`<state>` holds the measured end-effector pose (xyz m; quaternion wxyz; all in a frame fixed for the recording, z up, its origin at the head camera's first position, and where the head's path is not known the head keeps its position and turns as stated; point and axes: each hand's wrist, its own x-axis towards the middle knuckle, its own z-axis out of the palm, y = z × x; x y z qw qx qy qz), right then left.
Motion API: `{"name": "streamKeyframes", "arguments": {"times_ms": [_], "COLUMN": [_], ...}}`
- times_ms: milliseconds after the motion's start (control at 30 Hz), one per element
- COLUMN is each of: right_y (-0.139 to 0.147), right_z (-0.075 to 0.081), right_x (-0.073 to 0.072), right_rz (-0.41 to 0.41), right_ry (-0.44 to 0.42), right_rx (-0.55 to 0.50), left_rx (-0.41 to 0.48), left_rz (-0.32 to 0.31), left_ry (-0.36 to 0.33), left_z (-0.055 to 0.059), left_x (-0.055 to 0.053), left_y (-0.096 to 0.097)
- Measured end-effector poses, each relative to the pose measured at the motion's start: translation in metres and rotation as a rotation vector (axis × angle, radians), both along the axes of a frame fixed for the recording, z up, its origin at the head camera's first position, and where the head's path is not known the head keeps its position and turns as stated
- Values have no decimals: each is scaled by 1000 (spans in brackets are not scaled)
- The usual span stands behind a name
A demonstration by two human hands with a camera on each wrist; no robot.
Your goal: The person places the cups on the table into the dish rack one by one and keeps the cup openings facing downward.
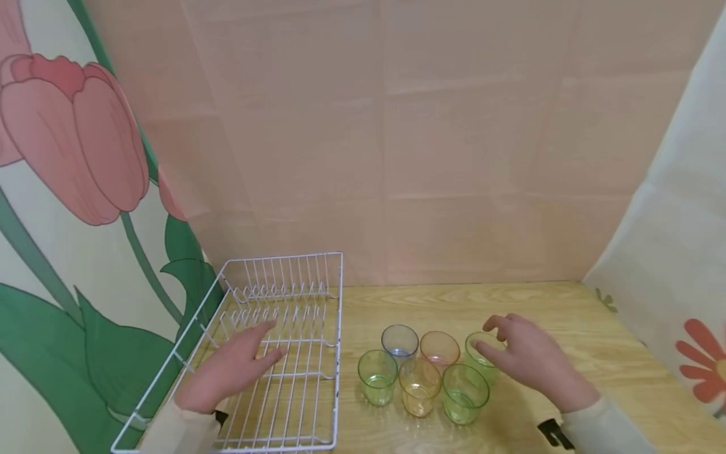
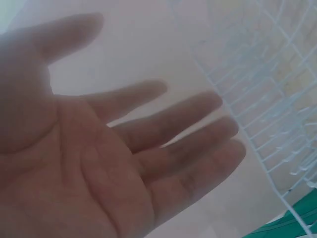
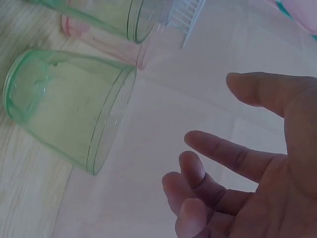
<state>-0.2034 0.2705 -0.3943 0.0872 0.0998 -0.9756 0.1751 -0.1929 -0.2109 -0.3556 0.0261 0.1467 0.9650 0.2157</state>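
Observation:
Several clear tinted cups stand upright in two rows on the table. The back row holds a blue cup, a pink cup and a green cup; in front are a left green cup, a yellow cup and a right green cup. My right hand hovers above and beside the back green cup, partly covering it. In the right wrist view its bent fingers hold nothing and stay apart from a green cup. Over the white wire rack hangs my left hand, empty, fingers extended.
The rack, with upright wire dividers, fills the table's left side beside the cups. A plain pinkish cloth backs the wooden table. Tulip-printed fabric borders the left, and white flower-printed fabric the right.

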Motion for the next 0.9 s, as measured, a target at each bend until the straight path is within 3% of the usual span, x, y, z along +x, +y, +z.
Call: {"name": "streamKeyframes", "arguments": {"times_ms": [133,400,767,900], "right_y": [-4,-10,-13,-15], "right_z": [-2,-16,-24,-24], "right_x": [1,7,9,9], "right_rz": [55,155,230,209], "right_ry": [-80,-157,-178,-188], "right_rx": [-2,-41,-72,-68], "left_rx": [28,73,93,105], "left_rz": [13,-4,-73,-66], "left_ry": [-48,-49,40,55], "left_z": [7,15,10,7], "left_x": [8,22,33,36], "left_y": [5,15,31,37]}}
